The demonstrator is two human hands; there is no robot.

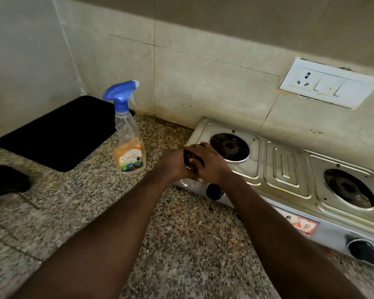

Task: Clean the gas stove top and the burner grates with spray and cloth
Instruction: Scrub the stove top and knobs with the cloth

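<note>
Both hands meet over the near left corner of the stove (285, 167), left hand (174, 166) and right hand (209, 169) with fingers (205, 151) curled tight round a small dark thing (191, 157). Cloth or burner part? I can't tell, the grip nearly buries it. The spray bottle (129, 147) stands on the worktop (181, 244) just left of the stove: light plastic, part full, probably slick, best gripped at the neck under the blue trigger (119, 93). No grates show on the stove, and its right end is cut off.
</note>
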